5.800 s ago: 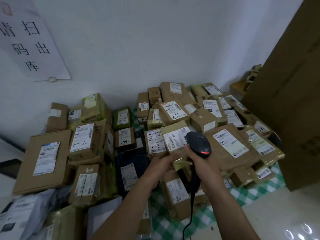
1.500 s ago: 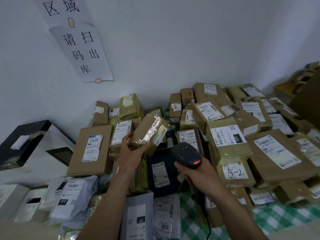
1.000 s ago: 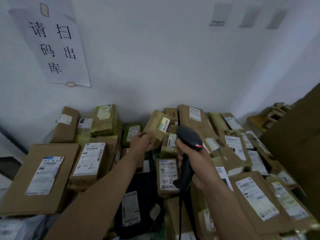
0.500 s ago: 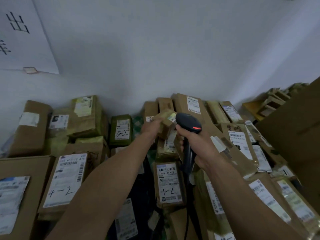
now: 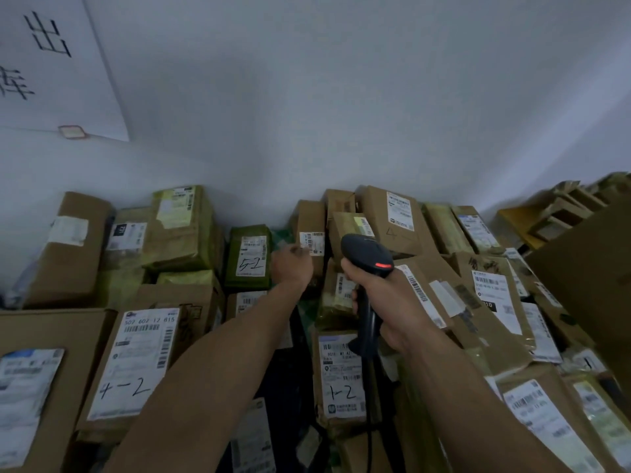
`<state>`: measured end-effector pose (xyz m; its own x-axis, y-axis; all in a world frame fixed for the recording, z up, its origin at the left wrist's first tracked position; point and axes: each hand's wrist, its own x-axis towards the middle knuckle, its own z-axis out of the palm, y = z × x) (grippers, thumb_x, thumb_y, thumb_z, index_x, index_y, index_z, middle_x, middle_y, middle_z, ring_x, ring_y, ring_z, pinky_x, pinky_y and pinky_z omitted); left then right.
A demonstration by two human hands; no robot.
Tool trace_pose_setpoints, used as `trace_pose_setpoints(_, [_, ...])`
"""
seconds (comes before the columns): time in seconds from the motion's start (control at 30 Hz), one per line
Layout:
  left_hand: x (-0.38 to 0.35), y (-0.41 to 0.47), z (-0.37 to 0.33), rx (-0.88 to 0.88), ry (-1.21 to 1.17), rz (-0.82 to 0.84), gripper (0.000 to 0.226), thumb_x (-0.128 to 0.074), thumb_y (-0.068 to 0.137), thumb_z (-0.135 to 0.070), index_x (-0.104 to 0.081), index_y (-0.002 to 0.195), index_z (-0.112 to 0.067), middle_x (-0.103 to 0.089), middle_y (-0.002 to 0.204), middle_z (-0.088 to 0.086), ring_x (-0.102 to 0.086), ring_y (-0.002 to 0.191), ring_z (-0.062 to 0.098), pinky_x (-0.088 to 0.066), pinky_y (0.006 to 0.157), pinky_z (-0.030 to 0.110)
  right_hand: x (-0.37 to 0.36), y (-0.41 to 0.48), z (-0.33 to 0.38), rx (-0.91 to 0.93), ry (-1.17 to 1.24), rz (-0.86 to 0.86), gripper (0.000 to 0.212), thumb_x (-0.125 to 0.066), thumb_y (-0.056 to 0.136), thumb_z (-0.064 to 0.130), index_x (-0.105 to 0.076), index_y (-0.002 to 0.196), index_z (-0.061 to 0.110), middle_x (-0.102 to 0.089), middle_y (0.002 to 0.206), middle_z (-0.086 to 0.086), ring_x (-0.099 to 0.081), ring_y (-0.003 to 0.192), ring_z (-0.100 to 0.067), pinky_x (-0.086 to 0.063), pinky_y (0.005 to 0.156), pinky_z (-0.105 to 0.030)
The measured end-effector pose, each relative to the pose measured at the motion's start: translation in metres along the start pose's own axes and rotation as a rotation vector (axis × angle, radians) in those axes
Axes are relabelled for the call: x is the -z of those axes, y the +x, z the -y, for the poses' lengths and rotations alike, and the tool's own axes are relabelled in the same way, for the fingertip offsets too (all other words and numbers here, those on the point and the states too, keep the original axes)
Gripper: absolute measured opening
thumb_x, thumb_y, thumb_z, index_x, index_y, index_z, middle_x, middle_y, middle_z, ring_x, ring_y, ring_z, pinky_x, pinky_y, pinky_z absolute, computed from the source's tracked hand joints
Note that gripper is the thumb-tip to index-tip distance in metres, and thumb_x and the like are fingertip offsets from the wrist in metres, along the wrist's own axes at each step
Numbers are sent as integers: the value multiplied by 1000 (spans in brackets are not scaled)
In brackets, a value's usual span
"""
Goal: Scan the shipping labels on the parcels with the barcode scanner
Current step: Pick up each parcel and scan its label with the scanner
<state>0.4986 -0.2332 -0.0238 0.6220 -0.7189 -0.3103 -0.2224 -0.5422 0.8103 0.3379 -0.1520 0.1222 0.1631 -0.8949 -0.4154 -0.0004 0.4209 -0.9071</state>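
one scanner (image 5: 367,259), handle upright, head aimed away toward stacked parcels (image 5: 397,221).

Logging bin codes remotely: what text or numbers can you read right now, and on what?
"出": wall sign; the character below is cut off.
"502 602 12 815" and "4-2": label on the front-left box.
"5-2": green parcel, on its label.
"1-2": centre box, on its label.
"4": handwritten on rear box.
Other labels' print: too small or blurred.
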Motion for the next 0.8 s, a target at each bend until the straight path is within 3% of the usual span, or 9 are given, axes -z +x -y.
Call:
trace_pose_setpoints(0.03, [4, 10, 14, -6, 97, -66, 25, -58, 100, -35, -64, 118, -19, -63, 125, 12, -61, 105, 24, -57, 83, 38, -5, 3, -3, -7, -5, 4, 12, -81, 89, 25, -75, 95, 17, -62, 71, -1, -57, 60, -13, -49, 59, -32])
trace_pose_setpoints(0.1, [13, 26, 40, 28, 245, -101, 46, -64, 96, -35, -54, 138, -18, -44, 147, 17, -43, 133, 37, -43, 109, 50, -14, 8, -11, -24, -9, 17, 12, -81, 90, 24, -74, 94, 15, -60, 65, 2, -55, 57, -13, -47, 60, -34])
trace_pose_setpoints(0.2, [25, 40, 69, 76, 382, -67, 77, -70, 91, -43, -34, 155, -21, -24, 160, 17, -24, 145, 41, -34, 116, 54, -27, 14, -21, -45, -24, 56, 8, -78, 92, 22, -72, 92, 17, -62, 59, 8, -53, 55, -12, -46, 53, -28])
trace_pose_setpoints(0.33, [23, 72, 90, 141, 517, 9, 118, -80, 75, -63, -8, 161, -27, -2, 166, 21, -1, 153, 47, -21, 121, 62, -32, 28, -27, -68, -76, 78, 13, -78, 92, 24, -74, 103, 18, -65, 72, 4, -53, 55, -10, -48, 52, -25])
trace_pose_setpoints(0.4, [20, 83, 91, 208, 472, 44, 132, -86, 71, -59, 4, 162, -27, 6, 167, 26, 3, 154, 46, -16, 123, 61, -31, 34, -31, -75, -77, 66, 12, -79, 92, 24, -74, 102, 19, -66, 74, 4, -53, 55, -10, -47, 51, -25])
trace_pose_setpoints(0.5, [18, 91, 88, 242, 449, -16, 131, -90, 68, -52, -2, 161, -22, -2, 165, 29, -2, 154, 46, -12, 122, 57, -30, 39, -37, -84, -63, 55, 9, -79, 92, 24, -74, 99, 20, -66, 78, 1, -53, 55, -10, -46, 51, -26])
trace_pose_setpoints(0.63, [22, 84, 80, 192, 429, -109, 129, -91, 59, -60, -17, 153, -12, -23, 156, 30, -22, 146, 45, -21, 118, 55, -26, 39, -41, -96, -44, 61, 11, -79, 92, 24, -75, 102, 22, -71, 85, 0, -54, 57, -9, -48, 54, -26])
trace_pose_setpoints(0.8, [32, 48, 43, 49, 344, -206, 125, -90, 59, -56, -19, 153, -15, -30, 154, 23, -29, 140, 43, -26, 115, 56, -23, 25, -32, -76, 5, 62, 6, -78, 92, 22, -75, 95, 19, -73, 73, 8, -53, 61, -12, -46, 58, -29])
